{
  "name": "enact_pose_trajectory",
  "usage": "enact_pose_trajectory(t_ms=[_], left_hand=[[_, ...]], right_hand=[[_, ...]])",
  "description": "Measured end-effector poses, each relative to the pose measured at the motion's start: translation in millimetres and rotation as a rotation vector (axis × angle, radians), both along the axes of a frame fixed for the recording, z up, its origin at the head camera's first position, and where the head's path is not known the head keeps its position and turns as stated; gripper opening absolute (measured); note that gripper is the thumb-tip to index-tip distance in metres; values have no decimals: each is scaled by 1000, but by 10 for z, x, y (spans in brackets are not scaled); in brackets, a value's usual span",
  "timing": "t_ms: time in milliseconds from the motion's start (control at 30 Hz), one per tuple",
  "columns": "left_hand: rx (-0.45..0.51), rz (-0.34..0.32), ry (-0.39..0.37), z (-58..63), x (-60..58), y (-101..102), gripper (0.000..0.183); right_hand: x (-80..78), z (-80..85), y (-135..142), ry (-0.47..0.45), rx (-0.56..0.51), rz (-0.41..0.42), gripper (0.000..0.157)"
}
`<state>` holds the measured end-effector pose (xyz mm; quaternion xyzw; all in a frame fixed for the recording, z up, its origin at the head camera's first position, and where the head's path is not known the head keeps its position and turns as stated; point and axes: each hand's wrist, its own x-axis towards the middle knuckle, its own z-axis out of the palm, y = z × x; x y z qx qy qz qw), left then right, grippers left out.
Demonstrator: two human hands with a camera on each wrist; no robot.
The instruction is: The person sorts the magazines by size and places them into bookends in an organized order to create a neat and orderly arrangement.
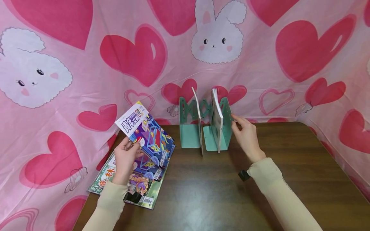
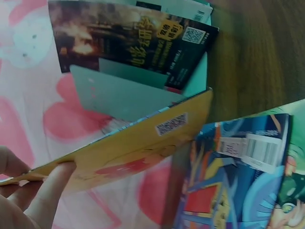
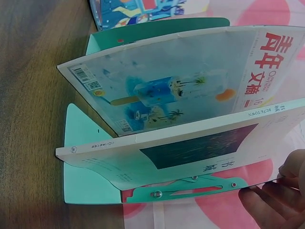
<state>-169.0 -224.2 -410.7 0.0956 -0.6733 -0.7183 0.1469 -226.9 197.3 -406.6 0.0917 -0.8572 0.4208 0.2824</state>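
Nearest at the left, a cream left sleeve (image 1: 107, 207) is seen, with a dark band (image 1: 133, 197) worn at the wrist. Beneath and beyond it, a green magazine (image 1: 156, 189) is laid on the brown table (image 1: 289, 166), partly covered by a lower blue magazine (image 1: 145, 165). Above these, an upper blue magazine (image 1: 153, 131) is held tilted by the left hand (image 1: 127, 157), its left edge pinched between thumb and fingers; a matching cover is shown by the two blue magazines. Whether its lower edge touches the one below cannot be told.

Farther off, near the middle of the table, a teal book rack (image 1: 189, 136) is set, its two end plates joined by a crossed lattice at the far side. Within it, a thin magazine (image 3: 176, 86) is stood upright, slightly bowed, its pale ice-lolly cover turned right. Apart from it, a thicker white book (image 3: 200, 148) is stood just beside the right plate. That plate's edge is pinched between the thumb and fingers of the right hand (image 1: 247, 138). At the near right, a cream right sleeve (image 1: 283, 195) is seen. The far side is closed off by a pink cloth (image 1: 179, 16) printed with hearts and rabbits.
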Motion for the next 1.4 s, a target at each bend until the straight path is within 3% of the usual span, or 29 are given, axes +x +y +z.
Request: enact_pose_trajectory(t_ms=[200,500,867,1400], left_hand=[[-171,7,52,130,120,138,50],[-327,3,131,241,323,298,41],[-416,5,172,424,635,526,43],[-409,-112,273,652,1036,791,50]], right_hand=[[-3,-8,-7,3,-6,4,32],[-10,-18,-7,14,-4,-4,32],[-2,-7,-11,10,-7,-4,32],[6,-2,-17,10,-9,-5,33]])
